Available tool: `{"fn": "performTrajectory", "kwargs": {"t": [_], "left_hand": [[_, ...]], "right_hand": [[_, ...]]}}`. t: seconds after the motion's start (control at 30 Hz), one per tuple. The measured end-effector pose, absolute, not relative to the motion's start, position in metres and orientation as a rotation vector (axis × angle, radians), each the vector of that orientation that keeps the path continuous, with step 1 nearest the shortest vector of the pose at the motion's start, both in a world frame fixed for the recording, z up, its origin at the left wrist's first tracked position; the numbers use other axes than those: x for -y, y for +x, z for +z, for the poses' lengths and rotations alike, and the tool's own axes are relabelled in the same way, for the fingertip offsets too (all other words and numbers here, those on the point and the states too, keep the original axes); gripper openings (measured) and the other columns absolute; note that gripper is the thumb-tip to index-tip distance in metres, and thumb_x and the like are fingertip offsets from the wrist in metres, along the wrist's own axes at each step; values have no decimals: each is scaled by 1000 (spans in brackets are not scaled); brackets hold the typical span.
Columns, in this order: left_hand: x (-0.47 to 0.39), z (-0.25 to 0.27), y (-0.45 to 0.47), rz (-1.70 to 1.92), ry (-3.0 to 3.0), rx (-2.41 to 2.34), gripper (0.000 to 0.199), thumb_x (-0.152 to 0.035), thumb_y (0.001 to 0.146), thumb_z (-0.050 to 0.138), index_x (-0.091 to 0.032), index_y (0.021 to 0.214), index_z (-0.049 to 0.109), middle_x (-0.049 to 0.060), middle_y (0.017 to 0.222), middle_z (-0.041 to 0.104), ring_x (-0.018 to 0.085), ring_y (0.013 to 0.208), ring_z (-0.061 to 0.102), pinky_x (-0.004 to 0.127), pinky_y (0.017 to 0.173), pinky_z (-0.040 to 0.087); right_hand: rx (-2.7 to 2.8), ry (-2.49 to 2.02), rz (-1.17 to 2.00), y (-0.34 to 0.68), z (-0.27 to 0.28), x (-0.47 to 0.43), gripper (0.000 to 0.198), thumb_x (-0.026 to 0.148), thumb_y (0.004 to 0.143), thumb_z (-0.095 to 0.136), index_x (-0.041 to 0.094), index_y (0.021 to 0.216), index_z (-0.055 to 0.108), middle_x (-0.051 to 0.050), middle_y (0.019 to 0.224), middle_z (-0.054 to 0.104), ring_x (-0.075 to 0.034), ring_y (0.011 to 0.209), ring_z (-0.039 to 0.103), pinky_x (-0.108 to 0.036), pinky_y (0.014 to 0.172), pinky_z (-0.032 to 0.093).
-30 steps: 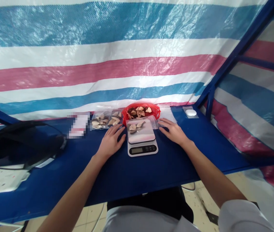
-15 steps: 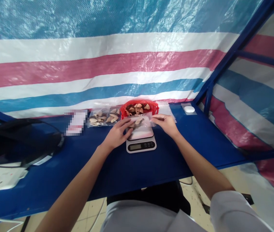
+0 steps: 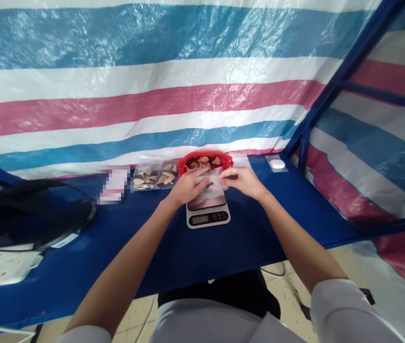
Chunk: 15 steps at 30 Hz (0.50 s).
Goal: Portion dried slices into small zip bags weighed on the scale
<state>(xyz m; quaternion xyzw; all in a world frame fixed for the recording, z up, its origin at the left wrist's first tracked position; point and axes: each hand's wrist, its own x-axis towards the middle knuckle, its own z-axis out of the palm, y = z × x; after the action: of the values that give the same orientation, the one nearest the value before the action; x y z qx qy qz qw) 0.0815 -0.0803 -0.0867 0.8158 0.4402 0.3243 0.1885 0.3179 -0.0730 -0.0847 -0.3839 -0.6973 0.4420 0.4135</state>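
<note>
A small clear zip bag (image 3: 215,177) with a few pale brown dried slices inside lies over the plate of a white kitchen scale (image 3: 208,219). My left hand (image 3: 185,186) is curved over the bag's left part, fingers and thumb around it, covering much of its contents. At the bag's right end, my right hand (image 3: 243,182) pinches the plastic between thumb and fingers. Just behind the scale sits a red plastic bag (image 3: 229,161), open at the top, with several brown dried slices in it.
Two filled clear bags, a left one (image 3: 146,178) and a right one (image 3: 167,176), lie left of the red bag. Farther left are a blurred-out card (image 3: 114,185), a black headband-like item (image 3: 34,209) and a power strip (image 3: 4,269). A white oval case (image 3: 277,164) lies at right on the blue table (image 3: 306,209).
My left hand has moved right and farther over the clear bag, hiding more of the slices. The bag looks more bunched between my hands. The camera view has tilted slightly upward.
</note>
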Motion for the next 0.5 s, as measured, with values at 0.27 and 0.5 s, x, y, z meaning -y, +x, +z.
{"fn": "performTrajectory", "kwargs": {"t": [0.27, 0.5], "left_hand": [[63, -61, 99, 1056, 1767, -1046, 38, -48, 89, 67, -23, 116, 77, 6, 123, 75, 29, 118, 67, 41, 109, 46], [68, -58, 95, 1058, 1342, -1022, 39, -49, 77, 80, -19, 102, 82, 10, 100, 79, 24, 87, 71, 33, 78, 55]], "right_hand": [[1891, -855, 983, 320, -55, 53, 21, 39, 79, 74, 21, 88, 79, -5, 96, 79, -24, 91, 73, -38, 89, 56], [2012, -813, 959, 320, -42, 40, 24, 44, 82, 72, 21, 87, 80, -5, 93, 79, -24, 89, 73, -37, 86, 57]]}}
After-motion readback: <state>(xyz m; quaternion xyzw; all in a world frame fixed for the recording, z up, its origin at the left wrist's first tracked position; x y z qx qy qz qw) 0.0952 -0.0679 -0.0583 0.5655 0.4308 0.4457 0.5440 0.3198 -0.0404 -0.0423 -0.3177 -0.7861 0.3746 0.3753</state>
